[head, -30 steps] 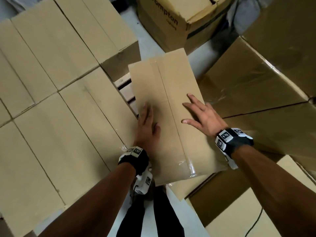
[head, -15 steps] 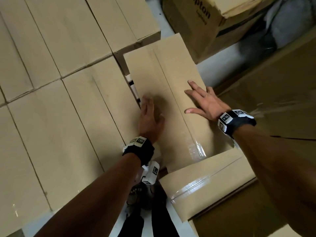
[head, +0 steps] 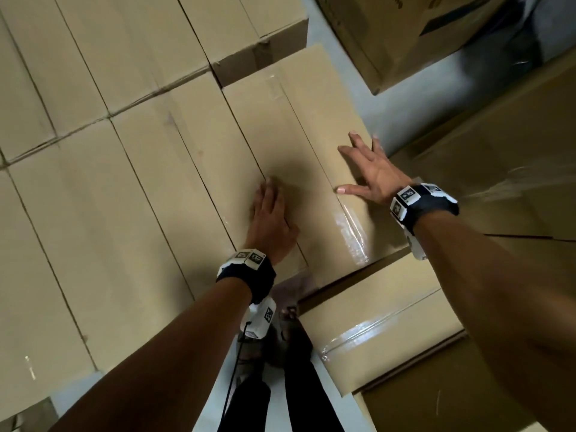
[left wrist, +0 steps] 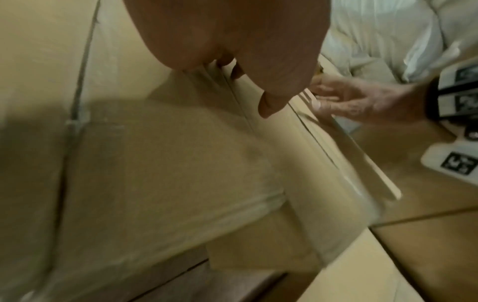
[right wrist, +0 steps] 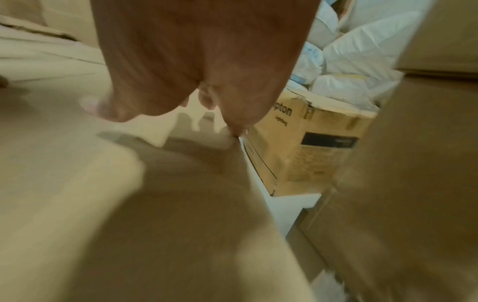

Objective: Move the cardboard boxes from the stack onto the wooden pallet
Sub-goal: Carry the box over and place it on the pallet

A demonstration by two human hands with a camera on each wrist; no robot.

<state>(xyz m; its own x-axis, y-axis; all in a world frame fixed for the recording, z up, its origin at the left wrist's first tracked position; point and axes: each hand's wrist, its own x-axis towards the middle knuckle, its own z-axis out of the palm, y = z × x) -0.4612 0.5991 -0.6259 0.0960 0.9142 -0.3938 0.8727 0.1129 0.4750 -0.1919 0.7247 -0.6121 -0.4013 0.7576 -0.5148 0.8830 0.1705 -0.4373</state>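
A long taped cardboard box (head: 299, 145) lies flat beside a row of like boxes (head: 124, 198), its left edge tight against them. My left hand (head: 271, 213) lies flat on the box's left side with straight fingers. My right hand (head: 367, 173) presses flat on its right side, fingers spread near the right edge. In the left wrist view the left hand (left wrist: 258, 85) rests on the box (left wrist: 165, 163) and the right hand (left wrist: 357, 102) shows beyond it. The right wrist view shows my right hand (right wrist: 201, 81) on the box top (right wrist: 129, 183). The pallet is hidden under the boxes.
Another taped box (head: 380, 322) sits lower at the near right, with large boxes (head: 498, 151) to the right. A printed carton (head: 405, 35) stands on the pale floor (head: 389, 113) at the top right, also in the right wrist view (right wrist: 310, 147). My legs (head: 280, 385) stand below.
The box has slid left and forward against the neighbouring boxes, closing the gap that showed wooden slats. Both hands stayed flat on top of it.
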